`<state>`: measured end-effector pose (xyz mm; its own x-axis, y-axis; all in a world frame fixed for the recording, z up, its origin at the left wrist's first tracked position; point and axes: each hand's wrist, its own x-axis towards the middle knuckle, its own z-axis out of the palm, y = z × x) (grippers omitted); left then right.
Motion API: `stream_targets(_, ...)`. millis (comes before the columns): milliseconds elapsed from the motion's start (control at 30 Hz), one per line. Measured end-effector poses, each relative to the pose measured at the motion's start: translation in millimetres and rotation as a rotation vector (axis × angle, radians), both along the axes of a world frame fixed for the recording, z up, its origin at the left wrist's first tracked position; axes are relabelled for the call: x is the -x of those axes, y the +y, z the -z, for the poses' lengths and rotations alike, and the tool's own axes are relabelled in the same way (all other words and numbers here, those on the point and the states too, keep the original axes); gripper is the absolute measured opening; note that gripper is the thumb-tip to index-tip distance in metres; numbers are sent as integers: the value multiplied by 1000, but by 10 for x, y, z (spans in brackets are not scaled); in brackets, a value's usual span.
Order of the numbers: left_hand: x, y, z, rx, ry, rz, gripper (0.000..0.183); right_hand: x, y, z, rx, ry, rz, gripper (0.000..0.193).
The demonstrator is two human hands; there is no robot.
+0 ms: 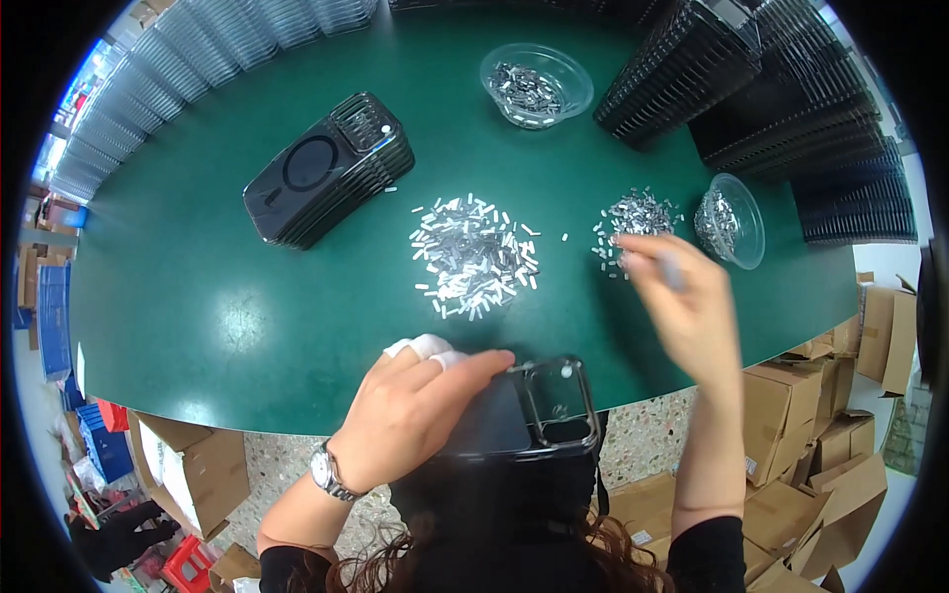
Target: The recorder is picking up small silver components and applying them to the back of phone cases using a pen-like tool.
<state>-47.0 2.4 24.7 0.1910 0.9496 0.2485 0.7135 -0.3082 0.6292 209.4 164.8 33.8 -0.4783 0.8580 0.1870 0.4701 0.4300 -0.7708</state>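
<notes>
My left hand (410, 403), with white covers on several fingertips, grips a dark phone case (504, 415) at the table's front edge. The case lies sideways, its camera cutout toward the right. My right hand (687, 296) reaches over the small pile of tiny silvery pieces (643, 212) on the right. Its thumb and forefinger are drawn together at the pile's near edge; whatever lies between the tips is too small to make out. A grey cover shows on one finger. Between the hands and farther back spreads a larger pile of small white and silvery strips (470, 257).
A stack of black phone cases (326, 168) lies at the back left. Two clear plastic bowls of small metal pieces, one at the back (573, 84) and one at the right (753, 232), stand near tall stacks of black trays (682, 69). Clear trays (168, 74) line the far left edge.
</notes>
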Motion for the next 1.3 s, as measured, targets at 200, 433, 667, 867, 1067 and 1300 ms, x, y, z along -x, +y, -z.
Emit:
stream_targets(200,-45,225,-95,290,-118,4,15,543,244,271,-33,-325,-57,19)
stream_targets(433,-26,259,27,356,-171,-38,12,622,265,286,-219,-357,-138,15)
stream_targets(667,26,335,83,451,-266,8,14,416,222,8,417,-58,-160,15)
stream_targets(867,-19,386,79,491,-336,32,15,246,50,24,662,296,-259,8)
stream_targets(1067,-36,406,85,531,-268,12,15,212,-139,-1,621,180,-305,8)
stream_targets(1300,-58,406,75,529,-215,0,14,289,-320,149,192,-15,-400,9)
